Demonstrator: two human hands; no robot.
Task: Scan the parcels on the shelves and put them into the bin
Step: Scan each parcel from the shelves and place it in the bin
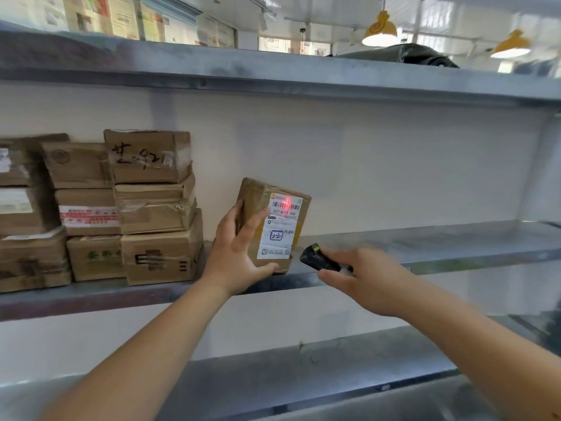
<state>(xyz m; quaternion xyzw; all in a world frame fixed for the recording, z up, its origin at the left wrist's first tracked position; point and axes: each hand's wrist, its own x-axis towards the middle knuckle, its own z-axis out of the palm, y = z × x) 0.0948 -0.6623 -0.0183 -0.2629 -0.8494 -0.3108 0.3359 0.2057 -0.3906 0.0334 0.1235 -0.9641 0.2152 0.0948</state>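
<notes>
Right now the left hand has a firm grip on a small cardboard parcel, standing it upright on the front edge of the middle shelf. Fingers wrap the parcel's left side, thumb tucked under its lower edge, so that hand is clamped around the box, not loose at all. The parcel's white shipping label faces out, and there it is, a red scanner cross glowing right on the barcode near the label's top.

Over to the right hand: its fingers curl around a small black handheld scanner, a closed grip, with the scanner's nose pointing up and left toward the label. Scanner and parcel are near each other but apart, no contact.

Left of the held parcel, on the same shelf, sits a stack of cardboard boxes, piled three high in several columns against the white back wall. The nearest column is just beside the left hand's wrist; whether it touches, I cannot tell. One top box carries dark handwritten marks, another in the middle row has red and white tape.

Above, the upper shelf carries a dark bag at its right. Below, the lower shelf runs across under both forearms. Yellow pendant lamps hang in the background.
</notes>
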